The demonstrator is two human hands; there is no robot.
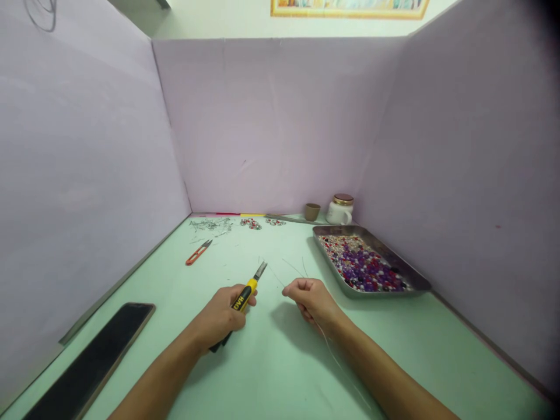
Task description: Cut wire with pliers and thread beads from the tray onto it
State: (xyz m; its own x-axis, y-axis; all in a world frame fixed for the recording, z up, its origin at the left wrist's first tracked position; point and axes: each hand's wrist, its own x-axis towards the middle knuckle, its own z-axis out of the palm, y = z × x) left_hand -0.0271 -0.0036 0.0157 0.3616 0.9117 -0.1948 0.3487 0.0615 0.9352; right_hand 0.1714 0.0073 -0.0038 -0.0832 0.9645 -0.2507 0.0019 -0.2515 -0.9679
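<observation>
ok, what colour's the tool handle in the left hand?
Yellow and black handle; head view shows it.

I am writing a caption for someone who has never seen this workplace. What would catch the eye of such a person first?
First the metal tray at the right, full of red, purple and white beads. Then the two hands at the centre of the green table: the left hand grips a yellow-handled tool, and the right hand pinches a thin wire. A dark phone lies at the near left edge.
</observation>
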